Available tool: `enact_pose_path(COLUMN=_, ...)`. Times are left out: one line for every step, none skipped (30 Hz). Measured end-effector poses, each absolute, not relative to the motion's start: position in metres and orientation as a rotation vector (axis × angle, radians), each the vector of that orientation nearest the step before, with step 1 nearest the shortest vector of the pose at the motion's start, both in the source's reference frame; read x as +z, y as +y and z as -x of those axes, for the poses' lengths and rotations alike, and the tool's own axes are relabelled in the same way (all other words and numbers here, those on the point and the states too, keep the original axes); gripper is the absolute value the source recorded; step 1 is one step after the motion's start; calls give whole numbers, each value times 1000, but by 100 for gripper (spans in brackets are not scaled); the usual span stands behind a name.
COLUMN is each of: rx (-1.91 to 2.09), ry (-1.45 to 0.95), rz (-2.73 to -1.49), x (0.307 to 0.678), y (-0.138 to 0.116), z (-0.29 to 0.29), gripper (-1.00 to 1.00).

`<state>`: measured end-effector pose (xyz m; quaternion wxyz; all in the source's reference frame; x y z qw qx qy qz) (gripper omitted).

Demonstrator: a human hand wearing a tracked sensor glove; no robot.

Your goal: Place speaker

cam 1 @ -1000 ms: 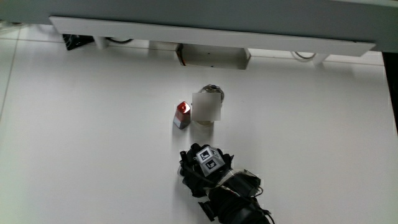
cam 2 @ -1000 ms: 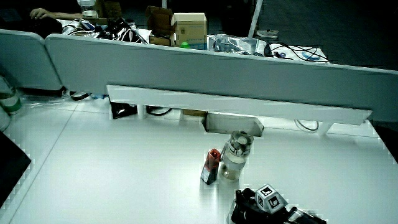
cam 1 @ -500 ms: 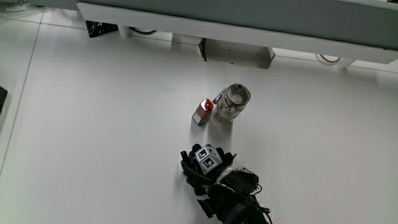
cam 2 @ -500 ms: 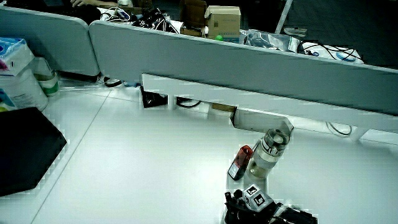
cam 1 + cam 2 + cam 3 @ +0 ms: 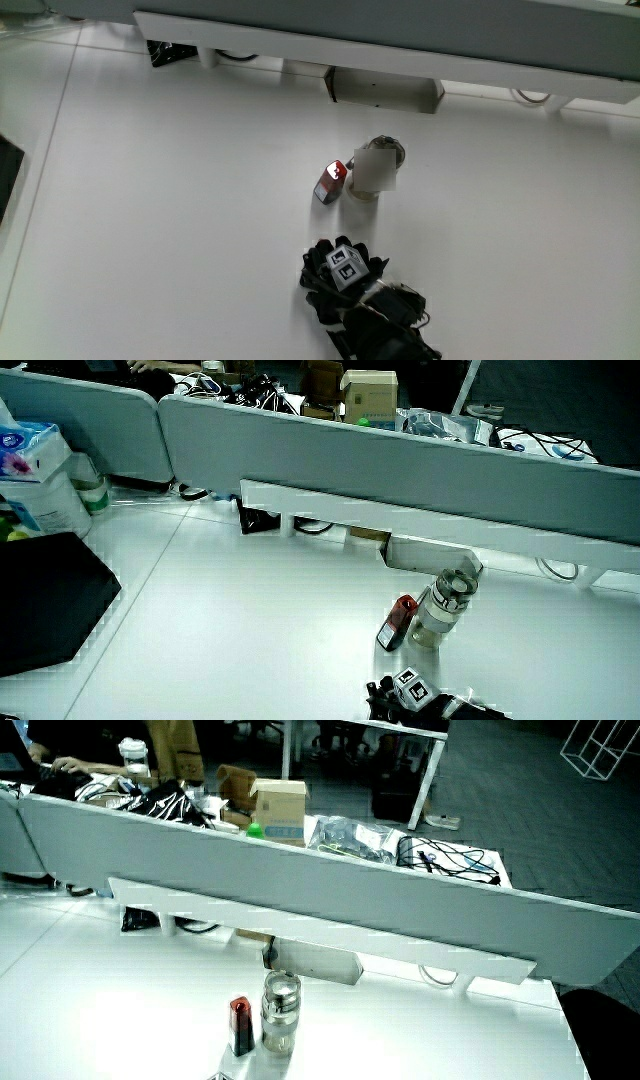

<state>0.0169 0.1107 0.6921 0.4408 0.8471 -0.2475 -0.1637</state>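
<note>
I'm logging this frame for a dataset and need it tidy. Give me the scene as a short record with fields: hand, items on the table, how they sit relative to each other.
hand: gloved hand, with a patterned cube on its back, low over the table, nearer to the person than both items
item 1: clear jar, upright in both side views
item 2: small red-topped object, beside the clear jar
speaker: none recognisable in these views
fixture: low partition with a pale box under it

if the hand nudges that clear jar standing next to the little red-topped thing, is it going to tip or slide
The clear jar stands upright and looks taller than it is wide, so a nudge near its top may well tip it. Its smooth sides and the glossy table suggest a low push would slide it. The red-topped item sits close beside it and could get knocked.
</note>
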Motion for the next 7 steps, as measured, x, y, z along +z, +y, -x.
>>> enact_pose_path(rx=-364, ry=-613, rz=-2140, x=687, y=113, z=-21, gripper=-82)
enact_pose_path(rx=-329, ry=-591, rz=-2152, x=684, y=116, z=-25, gripper=-91)
enact_pose_path(rx=-283, ry=-587, rz=-2187, x=679, y=118, z=-29, gripper=-100)
enact_pose_path(rx=-239, ry=-583, rz=-2236, x=676, y=120, z=-33, gripper=-100)
enact_pose_path(rx=-215, ry=-549, rz=-2262, x=669, y=122, z=-38, gripper=-100)
enact_pose_path(rx=-175, ry=-528, rz=-2293, x=666, y=128, z=-48, gripper=-100)
enact_pose_path(rx=-157, ry=-471, rz=-2352, x=659, y=130, z=-53, gripper=-100)
